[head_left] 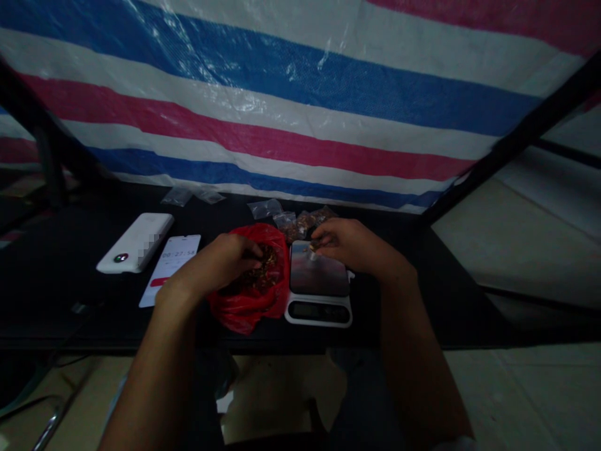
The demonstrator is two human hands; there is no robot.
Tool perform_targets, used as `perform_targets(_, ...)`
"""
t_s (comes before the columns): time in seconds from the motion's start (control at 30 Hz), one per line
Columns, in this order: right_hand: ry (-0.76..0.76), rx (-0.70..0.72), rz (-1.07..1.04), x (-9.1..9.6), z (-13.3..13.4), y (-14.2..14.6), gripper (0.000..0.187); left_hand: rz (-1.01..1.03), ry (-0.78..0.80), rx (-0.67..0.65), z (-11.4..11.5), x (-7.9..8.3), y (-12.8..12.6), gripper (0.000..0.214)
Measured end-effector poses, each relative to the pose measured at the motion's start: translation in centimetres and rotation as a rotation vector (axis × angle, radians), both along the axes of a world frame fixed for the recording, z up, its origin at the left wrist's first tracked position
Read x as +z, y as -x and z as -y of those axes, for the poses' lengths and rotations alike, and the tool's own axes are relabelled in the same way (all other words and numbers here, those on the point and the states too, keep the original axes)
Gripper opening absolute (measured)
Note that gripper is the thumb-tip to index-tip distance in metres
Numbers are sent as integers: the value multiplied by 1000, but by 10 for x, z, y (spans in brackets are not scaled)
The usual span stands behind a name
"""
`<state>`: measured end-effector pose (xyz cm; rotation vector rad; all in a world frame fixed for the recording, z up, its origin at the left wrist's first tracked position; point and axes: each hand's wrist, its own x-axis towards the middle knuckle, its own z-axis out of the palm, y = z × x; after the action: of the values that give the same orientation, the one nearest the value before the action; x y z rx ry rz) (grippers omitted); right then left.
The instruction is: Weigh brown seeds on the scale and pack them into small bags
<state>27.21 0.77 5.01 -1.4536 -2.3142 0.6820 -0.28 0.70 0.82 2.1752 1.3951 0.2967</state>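
Observation:
My left hand [225, 260] reaches into an open red plastic bag [244, 307] of brown dried bits, its fingers curled into a pinch among the contents. My right hand [347, 244] hovers over the far edge of a small digital kitchen scale [318, 282], fingers pinched on a small piece I cannot make out. The scale sits right of the bag on a dark table [56, 294].
A white power bank [136, 242] and a lit phone [169, 269] lie left of the bag. Small clear packets [300, 222], some filled, lie behind the scale. A striped tarp [300, 100] hangs behind the table. Pale floor tiles [526, 394] show at right.

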Motion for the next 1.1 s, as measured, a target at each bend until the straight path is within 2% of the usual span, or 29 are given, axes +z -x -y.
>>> perform_targets(0.2,-61,-24,-85,-5,-2,-3,23,155,-142,-55,-3,0,-17,21)
perform_targets(0.3,-87,6,-123,-5,-4,-4,23,228,-204,-48,-2,1,-32,20)
perform_targets(0.4,-105,4,-116,-4,-7,-11,22,348,-238,-96,-1,-1,-49,18)
perform_targets(0.53,3,-94,37,-7,-11,-23,18,438,-304,-154,-2,-5,-72,18)
perform_targets(0.63,136,-82,95,-14,-14,-26,16,441,-341,-155,-5,-5,-86,19)
perform_targets(0.83,126,-3,155,-26,-22,-23,12,427,-348,-217,-8,-2,-97,23)
perform_targets(1.03,74,-89,-7,-9,-13,-35,14,402,-334,-238,-11,-2,-101,23)
perform_targets(1.1,62,-79,-61,-2,-9,-36,13,404,-324,-237,-12,-2,-103,23)
